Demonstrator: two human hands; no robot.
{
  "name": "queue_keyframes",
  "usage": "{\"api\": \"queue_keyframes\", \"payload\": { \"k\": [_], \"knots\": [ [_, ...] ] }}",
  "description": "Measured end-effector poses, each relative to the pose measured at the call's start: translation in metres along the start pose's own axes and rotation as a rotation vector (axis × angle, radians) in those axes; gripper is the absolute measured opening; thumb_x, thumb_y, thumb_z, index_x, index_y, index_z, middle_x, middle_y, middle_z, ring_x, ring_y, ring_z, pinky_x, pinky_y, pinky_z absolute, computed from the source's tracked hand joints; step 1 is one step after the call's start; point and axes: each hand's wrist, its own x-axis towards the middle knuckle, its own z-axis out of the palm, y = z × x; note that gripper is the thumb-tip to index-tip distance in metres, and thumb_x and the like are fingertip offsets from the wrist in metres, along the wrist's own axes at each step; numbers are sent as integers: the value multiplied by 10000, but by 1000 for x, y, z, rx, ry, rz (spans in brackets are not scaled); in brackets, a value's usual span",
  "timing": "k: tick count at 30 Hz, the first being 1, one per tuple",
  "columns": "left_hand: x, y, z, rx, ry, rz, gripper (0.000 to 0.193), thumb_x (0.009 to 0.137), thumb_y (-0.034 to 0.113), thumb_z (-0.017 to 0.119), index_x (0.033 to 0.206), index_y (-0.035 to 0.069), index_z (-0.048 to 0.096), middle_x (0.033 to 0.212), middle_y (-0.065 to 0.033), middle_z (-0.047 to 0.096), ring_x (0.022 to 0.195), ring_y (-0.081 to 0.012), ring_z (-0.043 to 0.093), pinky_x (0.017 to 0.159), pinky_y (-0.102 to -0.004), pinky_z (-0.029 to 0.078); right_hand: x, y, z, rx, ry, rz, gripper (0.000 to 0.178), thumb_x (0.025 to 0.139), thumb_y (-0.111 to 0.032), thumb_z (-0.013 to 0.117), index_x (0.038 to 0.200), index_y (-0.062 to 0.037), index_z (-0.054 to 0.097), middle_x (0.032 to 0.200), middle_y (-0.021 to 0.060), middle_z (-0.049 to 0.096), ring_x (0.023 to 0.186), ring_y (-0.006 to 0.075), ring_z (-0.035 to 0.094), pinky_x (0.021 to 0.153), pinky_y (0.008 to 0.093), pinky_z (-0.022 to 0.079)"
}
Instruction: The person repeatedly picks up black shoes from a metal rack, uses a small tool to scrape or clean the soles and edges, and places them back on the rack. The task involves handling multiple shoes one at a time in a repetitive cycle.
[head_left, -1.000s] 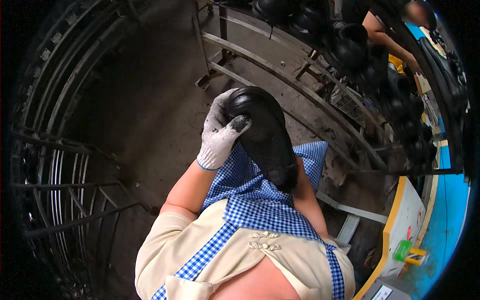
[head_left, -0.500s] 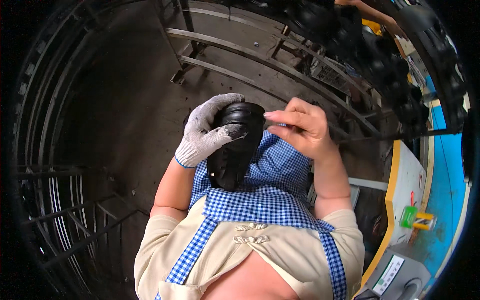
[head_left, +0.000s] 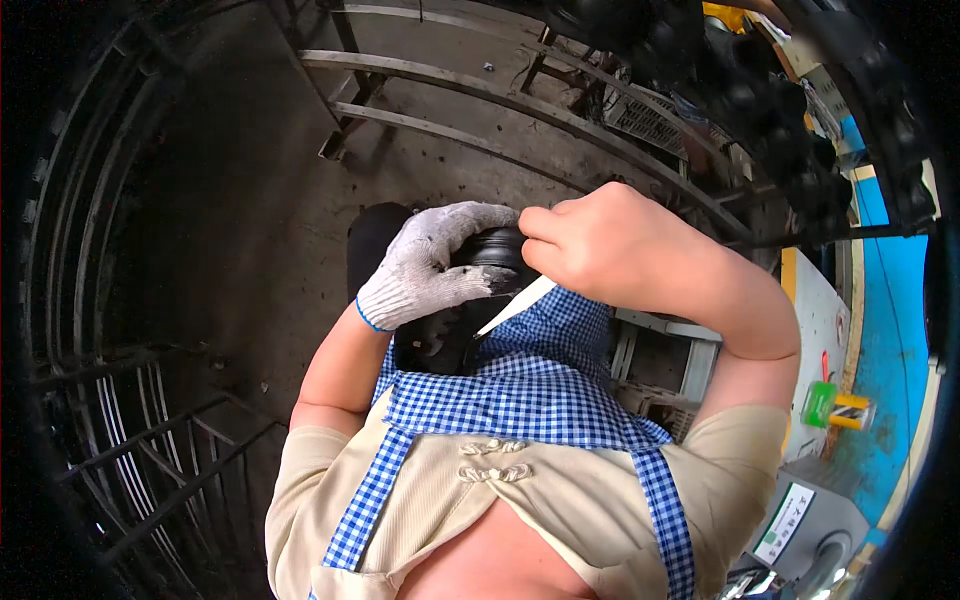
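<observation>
In my left hand [head_left: 425, 255], which wears a whitish knitted glove with dark stained fingertips, is a black, glossy shoe-like piece [head_left: 490, 255] with a rounded, ridged end up. Thumb and fingers close around that end; the lower part hangs in front of my apron, partly in shadow. My bare right hand [head_left: 590, 245] is closed, its fingertips at the right side of the rounded end. From beneath this fist a slim white pointed tool [head_left: 520, 303] slants down to the left, its tip beside the black piece. The grip on it is mostly hidden.
Metal rack rails [head_left: 450, 85] cross the floor ahead. Black glossy pieces [head_left: 760, 120] crowd the upper right. A blue work surface [head_left: 885, 300] at right carries a green and yellow item [head_left: 838, 406]. Dark metal frames [head_left: 170, 440] stand at left.
My right hand has turned over and come in against the black piece, its elbow swinging outward. A white pointed tool now shows beneath it. The left hand keeps its hold.
</observation>
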Motion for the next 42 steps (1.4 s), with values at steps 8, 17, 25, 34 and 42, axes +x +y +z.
{"api": "queue_keyframes", "payload": {
  "k": [8,17,25,34,42],
  "knots": [
    [2,-2,2,-20,-39,5,636,672,328,803,1152,-39,604,1050,-178,668,958,-275,670,858,-355,515,-2,4,26,84,73,27,190,643,-109,673,699,-66,497,747,67,485,632,204,607,510,331,513],
    [-4,-11,-5,-240,12,-80,682,651,323,839,1169,-52,603,1096,-130,645,1000,-203,629,911,-338,494,-15,19,80,1016,485,272,133,649,-14,615,735,-39,517,693,70,517,612,187,539,550,294,442],
    [-13,-39,-51,-531,671,134,580,842,326,708,1289,9,518,1185,-96,600,1116,-214,567,950,-352,483,-31,-7,143,754,651,624,132,718,-29,635,789,-32,524,773,90,569,672,207,592,595,309,469],
    [-20,-90,-67,-1337,836,22,641,880,600,566,1184,38,612,1177,-130,651,1058,-286,626,977,-437,493,-33,-52,180,740,766,607,553,741,-193,818,1188,-78,512,946,121,640,710,213,651,591,299,521],
    [-17,-72,-58,-1261,883,-96,590,904,556,555,1205,50,594,1154,-134,656,1025,-277,643,937,-423,527,-24,-50,160,578,681,369,872,711,-266,840,1438,-135,375,1272,203,564,903,347,681,725,395,585]
  ]
}}
